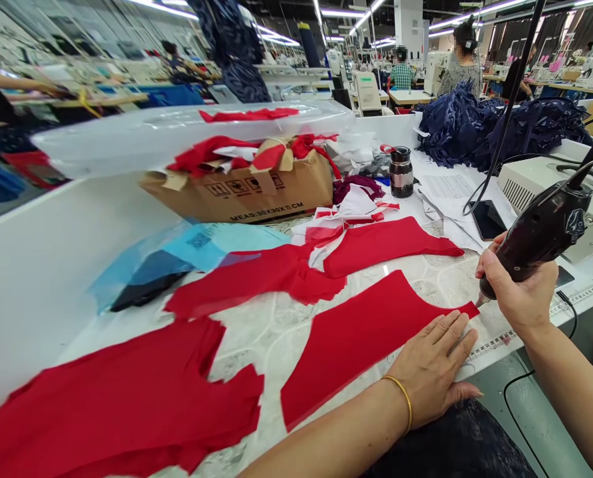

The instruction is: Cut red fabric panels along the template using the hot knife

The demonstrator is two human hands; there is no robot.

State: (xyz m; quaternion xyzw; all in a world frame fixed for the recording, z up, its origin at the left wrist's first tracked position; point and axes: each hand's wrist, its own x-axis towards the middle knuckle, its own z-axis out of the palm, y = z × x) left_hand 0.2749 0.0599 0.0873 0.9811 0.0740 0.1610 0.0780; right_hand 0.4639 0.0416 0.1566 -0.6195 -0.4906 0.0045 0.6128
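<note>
Our left hand (433,365) lies flat, fingers nearly straight and close together, pressing on the narrow end of a red panel (353,342) and gripping nothing. Our right hand (525,292) is wrapped round a black tool (535,232), its nozzle pointing down at the panel's tip; whether the two touch, we cannot tell. We have the panel spread on the table (269,332) before us, near the edge ruler (493,343). Left of it lies a red stack (127,392); beyond it we see more red cloth (386,245), a box (256,199), a jar (401,174) and, farther right, a phone (486,220).
</note>
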